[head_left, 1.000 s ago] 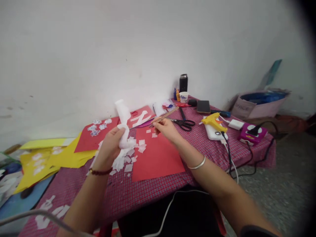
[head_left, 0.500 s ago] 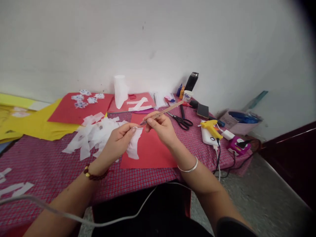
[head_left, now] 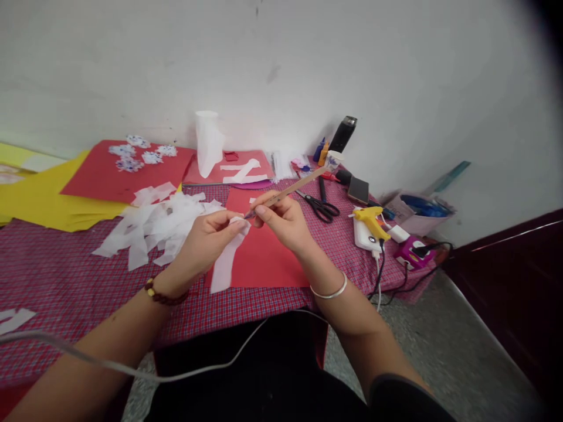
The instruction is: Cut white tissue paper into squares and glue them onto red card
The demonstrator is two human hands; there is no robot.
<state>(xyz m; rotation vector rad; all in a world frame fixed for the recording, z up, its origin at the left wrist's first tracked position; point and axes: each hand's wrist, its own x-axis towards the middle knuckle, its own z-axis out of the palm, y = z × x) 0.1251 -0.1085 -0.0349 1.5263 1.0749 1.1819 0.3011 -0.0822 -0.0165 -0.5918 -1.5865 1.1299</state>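
My left hand (head_left: 214,239) pinches the upper end of a white tissue paper strip (head_left: 225,264), which hangs down over a red sheet (head_left: 268,261). Between the thumb and fingers of my right hand (head_left: 281,221) is a slim paintbrush (head_left: 292,187) with a pale wooden handle. Its tip points down-left and meets the paper at my left fingertips; whether it touches the paper or only my fingers I cannot tell. Left of my hands lies a loose heap of white tissue strips (head_left: 152,228).
Black scissors (head_left: 323,208), a yellow glue gun (head_left: 375,221) on a white power bank, and a purple power block (head_left: 413,252) with cables are at right. White-and-blue paper flowers (head_left: 152,157) rest on red card behind. A tissue roll (head_left: 208,143) stands by the wall.
The tissue strip now hangs longer and flatter below my left hand. The paintbrush tip has come closer against its upper end. The whole view has shifted slightly.
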